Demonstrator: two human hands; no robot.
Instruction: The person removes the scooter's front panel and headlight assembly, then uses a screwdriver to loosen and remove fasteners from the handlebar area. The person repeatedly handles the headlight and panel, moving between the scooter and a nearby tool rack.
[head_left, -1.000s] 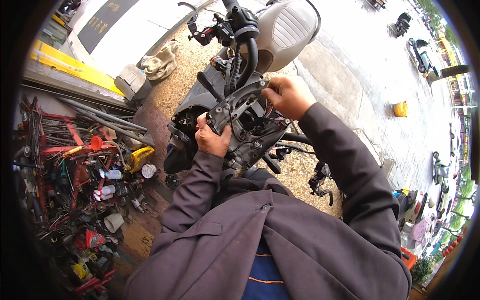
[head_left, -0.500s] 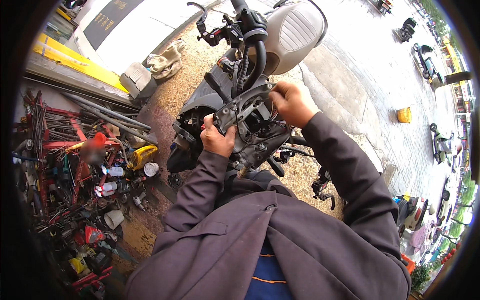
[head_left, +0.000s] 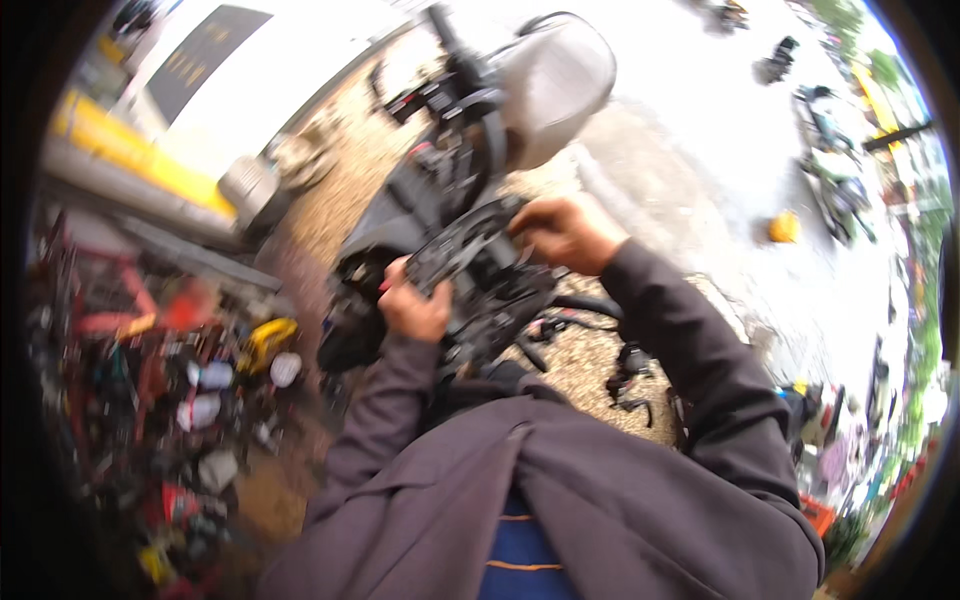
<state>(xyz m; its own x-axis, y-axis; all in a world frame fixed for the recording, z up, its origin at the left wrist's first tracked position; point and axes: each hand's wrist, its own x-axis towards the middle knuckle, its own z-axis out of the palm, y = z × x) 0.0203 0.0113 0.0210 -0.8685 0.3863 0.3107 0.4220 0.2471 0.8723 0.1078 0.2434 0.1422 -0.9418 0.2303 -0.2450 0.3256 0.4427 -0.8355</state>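
Head: left grip [head_left: 415, 308] holds bracket [head_left: 448, 252]; bucket [head_left: 784, 228] contents unclear.

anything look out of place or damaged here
Two things: the tool pile at left is a loose jumble, and the two-wheeler's front between the left hand and right hand looks opened up, insides exposed. Blur hides finer damage.

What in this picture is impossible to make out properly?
All in the head view:
Near end of the dark bracket: covered by the left hand.
What the right hand touches: blurred, partly behind its fingers.
Separate items in the clutter: smeared by blur; far left cut off by the edge.
Parked scooters: small, blurred.
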